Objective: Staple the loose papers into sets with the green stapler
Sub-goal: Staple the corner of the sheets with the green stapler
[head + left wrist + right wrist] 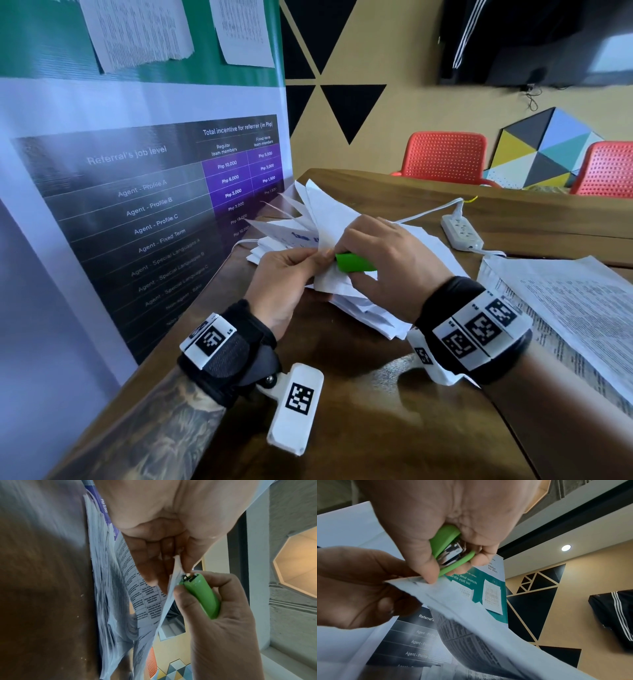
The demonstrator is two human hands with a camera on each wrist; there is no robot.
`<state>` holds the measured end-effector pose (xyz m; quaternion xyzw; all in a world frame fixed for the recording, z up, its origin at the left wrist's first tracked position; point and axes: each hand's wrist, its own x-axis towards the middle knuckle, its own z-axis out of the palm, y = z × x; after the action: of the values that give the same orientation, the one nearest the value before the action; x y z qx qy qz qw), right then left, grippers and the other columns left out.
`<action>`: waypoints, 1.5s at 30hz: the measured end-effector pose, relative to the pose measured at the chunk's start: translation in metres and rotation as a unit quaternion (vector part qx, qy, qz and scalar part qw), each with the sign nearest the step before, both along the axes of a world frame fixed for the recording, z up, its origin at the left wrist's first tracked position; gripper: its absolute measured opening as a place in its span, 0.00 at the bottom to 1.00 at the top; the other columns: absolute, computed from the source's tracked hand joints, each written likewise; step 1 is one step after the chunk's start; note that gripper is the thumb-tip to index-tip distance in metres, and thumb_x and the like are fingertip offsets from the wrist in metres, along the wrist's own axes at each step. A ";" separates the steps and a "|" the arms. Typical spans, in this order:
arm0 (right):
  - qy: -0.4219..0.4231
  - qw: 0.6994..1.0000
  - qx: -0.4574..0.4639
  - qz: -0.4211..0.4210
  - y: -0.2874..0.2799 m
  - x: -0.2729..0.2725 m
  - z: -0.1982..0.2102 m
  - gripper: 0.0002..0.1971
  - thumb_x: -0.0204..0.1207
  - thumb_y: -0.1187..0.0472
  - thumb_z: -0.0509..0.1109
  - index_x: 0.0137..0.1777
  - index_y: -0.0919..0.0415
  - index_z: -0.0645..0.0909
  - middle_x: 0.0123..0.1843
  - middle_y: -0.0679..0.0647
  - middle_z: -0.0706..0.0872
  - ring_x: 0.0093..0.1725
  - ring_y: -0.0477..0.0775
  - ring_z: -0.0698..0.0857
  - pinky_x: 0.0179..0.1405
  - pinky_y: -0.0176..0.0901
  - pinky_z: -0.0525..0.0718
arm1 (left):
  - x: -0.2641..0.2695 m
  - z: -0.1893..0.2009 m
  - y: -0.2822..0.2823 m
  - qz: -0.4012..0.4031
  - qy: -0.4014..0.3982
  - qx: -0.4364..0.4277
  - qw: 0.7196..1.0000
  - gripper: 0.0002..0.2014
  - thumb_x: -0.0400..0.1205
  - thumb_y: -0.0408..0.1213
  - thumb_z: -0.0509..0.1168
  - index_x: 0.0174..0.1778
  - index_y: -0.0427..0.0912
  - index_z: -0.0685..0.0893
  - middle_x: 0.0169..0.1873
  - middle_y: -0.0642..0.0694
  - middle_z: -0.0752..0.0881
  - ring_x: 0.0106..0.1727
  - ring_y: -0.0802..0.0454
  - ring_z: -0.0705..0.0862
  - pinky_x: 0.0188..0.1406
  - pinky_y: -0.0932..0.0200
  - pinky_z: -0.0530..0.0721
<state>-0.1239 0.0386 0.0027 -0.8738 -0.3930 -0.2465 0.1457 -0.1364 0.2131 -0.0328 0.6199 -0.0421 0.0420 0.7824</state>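
My right hand (371, 255) grips the green stapler (354, 263), whose nose sits at the corner of a lifted set of printed papers (329, 219). My left hand (291, 270) pinches that same corner between thumb and fingers. In the left wrist view the stapler (202, 596) meets the paper edge (171, 592) just below my left fingertips (186, 562). The right wrist view shows the stapler (452, 550) in my curled right fingers, its tip above the paper corner (426, 586). A loose pile of papers (363, 311) lies under both hands on the wooden table (359, 394).
A second stack of printed sheets (565, 308) lies at the right on the table. A white power strip (462, 232) with its cable sits behind the hands. A standing banner (137, 192) borders the table's left edge. Red chairs (445, 157) stand beyond the far side.
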 end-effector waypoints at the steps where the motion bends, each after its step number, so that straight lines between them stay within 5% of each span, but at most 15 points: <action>1: 0.001 1.000 -0.008 0.003 -0.001 0.001 0.000 0.15 0.67 0.65 0.72 0.55 0.56 0.83 0.53 0.52 0.82 0.50 0.60 0.81 0.49 0.57 0.82 | 0.001 0.000 0.001 -0.009 0.011 -0.006 1.000 0.08 0.78 0.37 0.72 0.41 0.38 0.95 0.43 0.32 0.92 0.37 0.42 0.87 0.31 0.54 0.88; 5: 0.092 0.994 0.063 0.018 -0.002 -0.001 -0.001 0.13 0.75 0.55 0.72 0.59 0.51 0.81 0.55 0.45 0.81 0.53 0.47 0.80 0.53 0.40 0.80 | 0.002 0.003 0.002 -0.018 0.018 -0.034 0.999 0.08 0.81 0.34 0.70 0.42 0.36 0.93 0.39 0.36 0.92 0.33 0.46 0.88 0.23 0.57 0.87; 8: 0.161 0.978 0.132 0.035 -0.003 0.000 -0.001 0.10 0.80 0.59 0.70 0.60 0.54 0.81 0.55 0.45 0.82 0.52 0.41 0.80 0.49 0.26 0.74 | 0.003 0.003 0.004 -0.012 0.010 -0.028 0.999 0.08 0.83 0.32 0.68 0.43 0.34 0.92 0.38 0.36 0.91 0.34 0.45 0.88 0.23 0.56 0.87; 13: 0.178 0.975 0.133 0.030 -0.003 0.002 -0.003 0.15 0.76 0.63 0.74 0.62 0.54 0.81 0.57 0.45 0.83 0.54 0.40 0.81 0.53 0.22 0.74 | 0.004 0.003 0.006 -0.002 0.033 -0.021 0.999 0.08 0.82 0.31 0.70 0.40 0.36 0.93 0.41 0.33 0.91 0.37 0.41 0.88 0.24 0.55 0.88; 28: 0.160 0.984 0.078 0.023 -0.002 -0.002 -0.002 0.20 0.71 0.66 0.78 0.60 0.50 0.79 0.59 0.43 0.79 0.57 0.47 0.83 0.58 0.41 0.84 | 0.004 0.001 0.003 0.020 0.064 -0.021 0.998 0.07 0.83 0.31 0.70 0.41 0.34 0.91 0.37 0.34 0.91 0.35 0.40 0.87 0.22 0.56 0.88; 32: 0.156 0.985 0.066 0.020 -0.001 -0.003 -0.001 0.20 0.71 0.68 0.77 0.58 0.49 0.78 0.59 0.43 0.77 0.54 0.50 0.83 0.55 0.48 0.86 | 0.005 -0.001 0.003 0.020 0.073 -0.024 0.997 0.07 0.82 0.31 0.70 0.41 0.35 0.93 0.42 0.31 0.91 0.40 0.36 0.87 0.22 0.56 0.88; 37: 0.119 0.992 0.034 -0.006 0.003 -0.006 0.001 0.20 0.71 0.70 0.73 0.59 0.49 0.78 0.60 0.44 0.75 0.50 0.54 0.82 0.49 0.50 0.84 | 0.005 -0.001 0.002 0.015 0.066 -0.017 0.998 0.08 0.81 0.31 0.71 0.39 0.34 0.93 0.40 0.30 0.89 0.34 0.40 0.85 0.21 0.56 0.85; 41: 0.110 0.991 0.049 -0.054 0.002 -0.006 0.000 0.19 0.74 0.64 0.72 0.63 0.50 0.74 0.61 0.47 0.78 0.50 0.56 0.82 0.50 0.52 0.83 | 0.005 0.000 0.002 0.027 0.042 0.022 0.998 0.11 0.82 0.33 0.72 0.34 0.39 0.94 0.37 0.35 0.91 0.34 0.43 0.86 0.24 0.54 0.86; 45: 0.139 0.984 0.092 -0.068 -0.003 -0.007 0.002 0.23 0.74 0.52 0.73 0.67 0.47 0.70 0.54 0.43 0.80 0.46 0.47 0.78 0.46 0.41 0.74 | 0.004 0.001 0.002 0.029 0.046 -0.001 0.998 0.10 0.83 0.34 0.71 0.37 0.35 0.93 0.41 0.29 0.90 0.34 0.38 0.85 0.25 0.54 0.87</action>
<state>-0.1311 0.0354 0.0044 -0.9070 -0.2844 -0.1666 0.2620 -0.1326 0.2156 -0.0315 0.6210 0.0125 0.0364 0.7828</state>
